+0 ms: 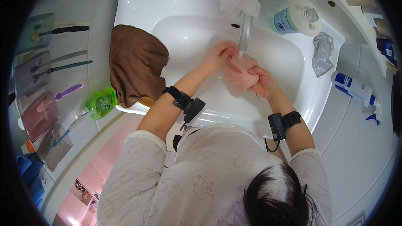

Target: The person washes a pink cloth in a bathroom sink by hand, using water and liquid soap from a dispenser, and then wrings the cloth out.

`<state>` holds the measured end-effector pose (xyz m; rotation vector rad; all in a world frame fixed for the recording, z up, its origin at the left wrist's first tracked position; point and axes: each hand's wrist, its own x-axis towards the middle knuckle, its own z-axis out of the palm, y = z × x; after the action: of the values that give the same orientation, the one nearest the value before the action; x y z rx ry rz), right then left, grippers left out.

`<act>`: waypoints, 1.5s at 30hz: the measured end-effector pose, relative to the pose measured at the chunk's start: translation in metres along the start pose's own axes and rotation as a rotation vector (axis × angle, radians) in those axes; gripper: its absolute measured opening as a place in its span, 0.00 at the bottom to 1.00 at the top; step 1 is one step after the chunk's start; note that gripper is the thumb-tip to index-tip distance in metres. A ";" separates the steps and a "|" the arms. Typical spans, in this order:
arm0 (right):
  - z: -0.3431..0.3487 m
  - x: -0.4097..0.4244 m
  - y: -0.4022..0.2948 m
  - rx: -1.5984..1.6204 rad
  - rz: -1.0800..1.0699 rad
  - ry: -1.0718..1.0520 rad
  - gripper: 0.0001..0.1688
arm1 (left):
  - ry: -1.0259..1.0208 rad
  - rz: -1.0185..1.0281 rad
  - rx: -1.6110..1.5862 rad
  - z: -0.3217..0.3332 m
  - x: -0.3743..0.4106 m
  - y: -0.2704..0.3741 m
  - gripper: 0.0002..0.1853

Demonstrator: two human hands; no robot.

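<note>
A wet pink cloth [237,77] is spread between my two hands over the basin of the white ceramic sink [201,103]. My left hand [221,53] grips its upper left part, close to the tap spout. Its lower right side is pinched in my right hand [263,81], thumb on top. The metal tap spout [246,33] points down at the cloth, and a short stream of water falls from its tip onto the fabric. A white cloth [240,4] is wrapped around the base of the spout.
A brown cloth [136,66] drapes over the sink's left rim beside a green bottle [102,103]. On the right rim are a pump-less bottle [287,18] and a grey mesh cloth [323,53]. A spray bottle [355,89] lies farther right. Toothbrush cups [40,113] line the left wall.
</note>
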<state>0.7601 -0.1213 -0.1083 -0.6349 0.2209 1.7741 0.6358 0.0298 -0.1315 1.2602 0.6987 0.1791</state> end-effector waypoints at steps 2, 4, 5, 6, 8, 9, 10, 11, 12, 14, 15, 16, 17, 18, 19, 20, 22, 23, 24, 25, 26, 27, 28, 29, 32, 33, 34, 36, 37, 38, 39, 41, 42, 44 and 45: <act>-0.002 0.002 -0.001 0.021 -0.001 0.023 0.28 | -0.009 0.311 0.452 0.003 -0.003 0.002 0.11; -0.003 0.004 0.000 0.064 0.012 0.071 0.27 | 0.027 0.284 0.563 0.005 -0.004 0.006 0.09; 0.000 0.003 0.000 0.068 -0.004 0.057 0.27 | 0.067 0.106 0.442 0.005 -0.001 0.010 0.08; 0.005 0.001 -0.002 0.069 -0.021 0.045 0.27 | 0.106 -0.066 0.317 0.007 0.003 0.014 0.07; 0.007 0.000 -0.006 0.068 -0.027 0.057 0.28 | -0.028 0.216 0.664 0.005 -0.003 0.017 0.07; 0.006 0.000 -0.006 0.070 -0.015 0.082 0.28 | -0.099 0.356 0.834 0.005 -0.007 0.017 0.07; 0.005 -0.001 -0.006 0.072 -0.003 0.108 0.28 | -0.040 0.251 0.670 0.006 -0.007 0.017 0.07; 0.007 -0.004 -0.005 0.057 -0.003 0.082 0.28 | 0.018 0.145 0.506 0.008 -0.005 0.017 0.08; 0.012 -0.006 -0.006 0.037 -0.003 0.048 0.28 | 0.082 0.046 0.343 0.008 -0.002 0.018 0.08; 0.013 -0.005 -0.008 -0.002 0.009 0.014 0.29 | 0.012 0.272 0.467 0.004 -0.002 0.000 0.08; 0.011 -0.007 -0.006 -0.013 0.019 0.025 0.29 | -0.032 0.379 0.521 0.005 -0.005 0.001 0.09; 0.009 -0.008 -0.005 -0.025 0.030 0.035 0.29 | 0.034 0.491 0.595 0.012 -0.007 0.002 0.09; 0.007 -0.008 -0.003 -0.049 0.017 0.045 0.29 | 0.102 0.602 0.667 0.025 -0.009 0.002 0.09; 0.007 -0.007 -0.003 -0.077 0.003 0.046 0.28 | 0.123 0.587 0.701 0.027 -0.009 0.005 0.09; 0.008 -0.006 -0.003 -0.104 -0.011 0.047 0.28 | 0.147 0.568 0.737 0.028 -0.010 0.007 0.09; 0.011 -0.005 -0.004 -0.124 0.001 0.032 0.28 | 0.119 0.417 0.725 0.023 -0.009 0.003 0.09; 0.017 -0.007 -0.005 -0.163 0.027 0.010 0.28 | 0.076 0.215 0.574 0.016 -0.009 0.006 0.08; 0.017 -0.007 -0.004 -0.151 0.032 0.017 0.28 | 0.062 0.165 0.444 0.012 -0.008 0.008 0.08; 0.016 -0.006 -0.003 -0.138 0.036 0.023 0.28 | 0.046 0.116 0.316 0.009 -0.006 0.011 0.08; 0.014 -0.004 -0.002 -0.125 0.039 0.028 0.28 | 0.023 0.204 0.437 0.009 -0.004 0.008 0.08; 0.011 -0.002 -0.002 -0.136 0.042 0.023 0.28 | -0.001 0.292 0.557 0.009 -0.002 0.004 0.09; 0.009 0.002 -0.004 -0.147 0.045 0.012 0.28 | -0.022 0.380 0.683 0.009 -0.002 0.006 0.09; 0.008 0.004 -0.006 -0.158 0.049 0.000 0.27 | 0.041 0.320 0.633 0.006 -0.001 0.009 0.09; 0.010 0.005 -0.005 -0.149 0.020 0.013 0.27 | 0.104 0.260 0.583 0.002 -0.001 0.013 0.09; 0.017 -0.001 -0.004 -0.110 -0.040 0.084 0.26 | 0.120 -0.039 0.412 -0.004 -0.006 0.020 0.12; 0.015 0.000 -0.005 -0.085 -0.038 0.099 0.25 | 0.105 -0.161 0.361 -0.006 -0.011 0.021 0.13; 0.014 0.001 -0.005 -0.060 -0.035 0.114 0.25 | 0.013 -0.302 0.156 -0.003 -0.014 0.014 0.14; 0.028 -0.003 -0.003 -0.102 -0.025 0.069 0.24 | -0.164 -0.572 -0.260 0.008 -0.021 -0.010 0.16; 0.035 -0.004 -0.003 -0.126 -0.024 0.048 0.23 | -0.185 -0.461 -0.179 0.015 -0.023 -0.015 0.15; 0.027 -0.002 -0.002 -0.188 -0.018 0.099 0.23 | -0.205 -0.350 -0.099 0.022 -0.025 -0.018 0.15; 0.011 -0.004 0.001 -0.248 -0.015 0.159 0.22 | -0.232 -0.241 -0.023 0.028 -0.026 -0.020 0.14; -0.006 -0.003 0.010 -0.355 -0.062 0.316 0.21 | -0.229 -0.126 0.331 0.031 -0.025 -0.019 0.12; -0.006 0.001 0.013 -0.397 -0.124 0.408 0.20 | -0.224 -0.064 0.515 0.030 -0.023 -0.013 0.11; -0.003 0.005 0.015 -0.361 -0.174 0.457 0.20 | -0.214 0.057 0.614 0.039 -0.029 -0.002 0.08; 0.005 0.006 0.013 -0.282 -0.159 0.414 0.20 | -0.209 0.116 0.664 0.043 -0.034 0.002 0.07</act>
<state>0.7452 -0.1180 -0.1100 -1.1918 0.1963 1.5184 0.6345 -0.0209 -0.1106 1.9245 0.5149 -0.1034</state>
